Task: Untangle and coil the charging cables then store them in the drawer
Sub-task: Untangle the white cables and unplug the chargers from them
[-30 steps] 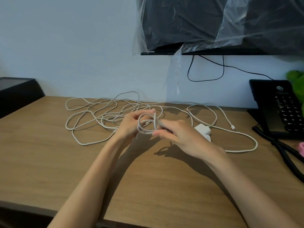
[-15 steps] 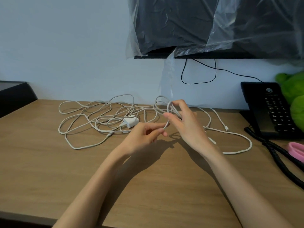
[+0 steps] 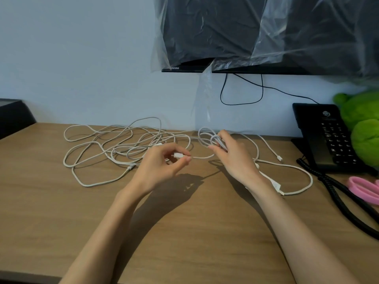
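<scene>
A tangle of white charging cables [image 3: 106, 146] sprawls across the back of the wooden desk [image 3: 184, 232]. My left hand [image 3: 160, 167] pinches a white connector end [image 3: 178, 155] of one cable between thumb and fingertips. My right hand [image 3: 231, 156] grips a small coil of white cable loops [image 3: 207, 136], held just above the desk. A short stretch of cable runs between the two hands. More white cable [image 3: 295, 175] loops to the right, behind my right wrist. No drawer is in view.
A black desk phone [image 3: 324, 138] with a coiled cord [image 3: 338, 199] stands at the right. Beside it are a green plush toy [image 3: 363, 128] and pink scissors [image 3: 363, 187]. A plastic-wrapped screen [image 3: 256, 31] hangs on the wall. A dark box [image 3: 12, 117] stands at the far left.
My hands have moved apart: the right one carried the small coil rightward, and the left one slid along the cable down to its connector end.
</scene>
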